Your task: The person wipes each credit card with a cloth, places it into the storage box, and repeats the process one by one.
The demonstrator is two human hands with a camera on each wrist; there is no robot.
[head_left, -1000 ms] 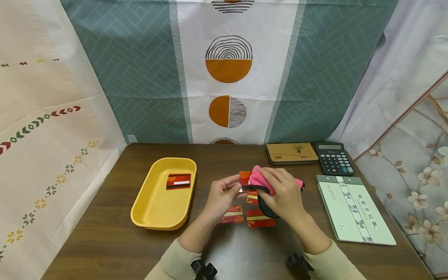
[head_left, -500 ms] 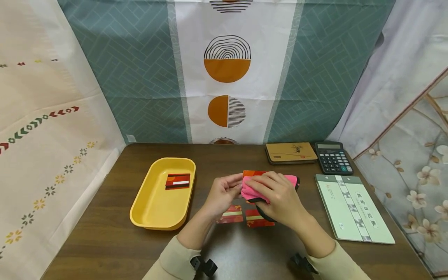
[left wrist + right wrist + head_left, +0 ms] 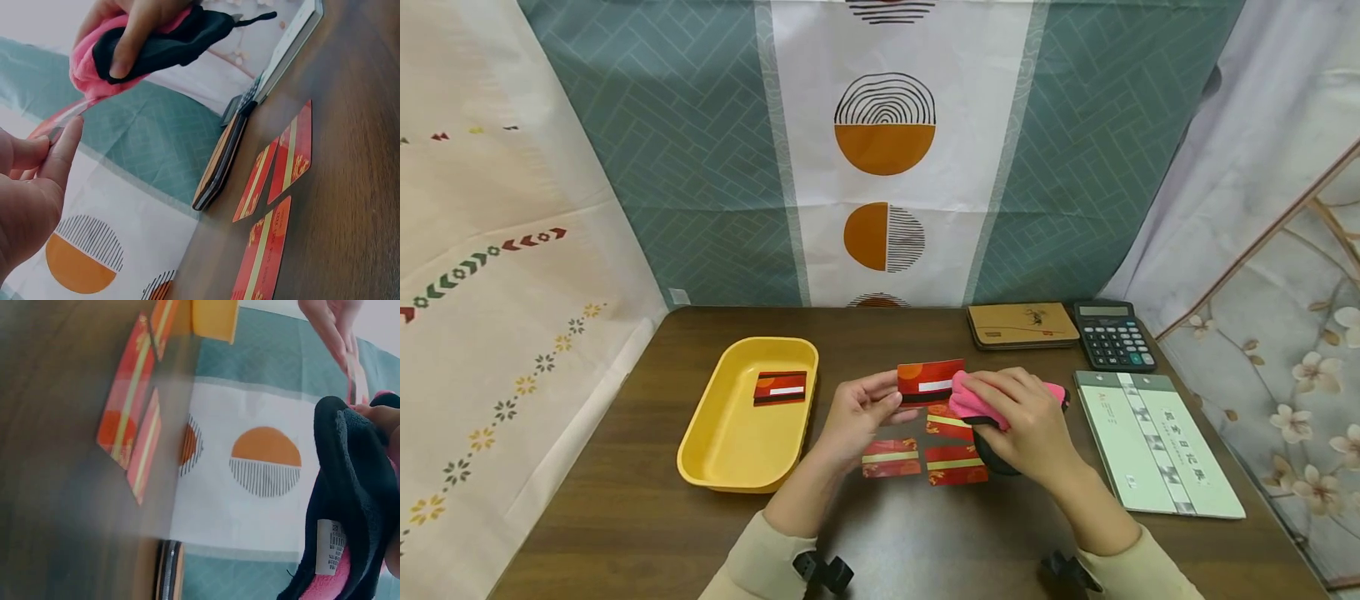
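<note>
My left hand [image 3: 859,414] pinches a red card [image 3: 929,381] by its left end, raised off the table with its white strip and dark band facing me. In my right hand [image 3: 1026,421] is a bunched pink and black cloth [image 3: 973,404], which meets the card's right edge. The right wrist view shows the cloth's dark side [image 3: 350,481] with a white label on it. Beneath the hands, several red cards with yellow stripes lie on the table, one of them a card [image 3: 957,465] near the front.
At left stands a yellow tray [image 3: 730,450] with another red card [image 3: 780,388] inside. A tan notebook [image 3: 1024,325], a black calculator [image 3: 1115,337] and a pale green notebook [image 3: 1157,446] lie along the right side of the table [image 3: 617,500].
The cloth first slid left over the held card, covering most of it, then moved back right to the card's edge. The left hand shifted slightly left with the card.
</note>
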